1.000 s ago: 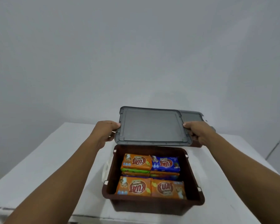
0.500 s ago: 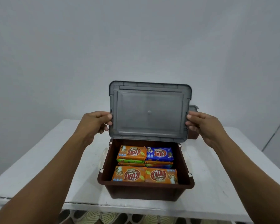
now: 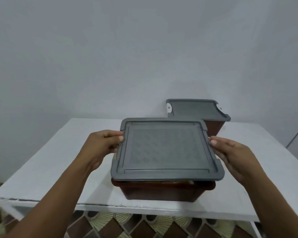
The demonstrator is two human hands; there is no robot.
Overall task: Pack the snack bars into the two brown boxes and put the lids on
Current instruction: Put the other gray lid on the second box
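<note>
White table [image 3: 58, 160] | left hand [image 3: 103, 143], right hand [image 3: 234, 155] grip grey lid [image 3: 163, 148] over near box [image 3: 162, 191] | far box [image 3: 213, 126] lidded

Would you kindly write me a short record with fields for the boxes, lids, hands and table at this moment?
table: white
near box: brown, by the table's front edge
near lid: grey, over the near box, front edge not yet seated, a thin gap shows
left hand: grips the near lid's left edge
right hand: holds the near lid's right edge
far box: brown, behind and to the right
far lid: grey, on the far box
floor: patterned tiles
</note>
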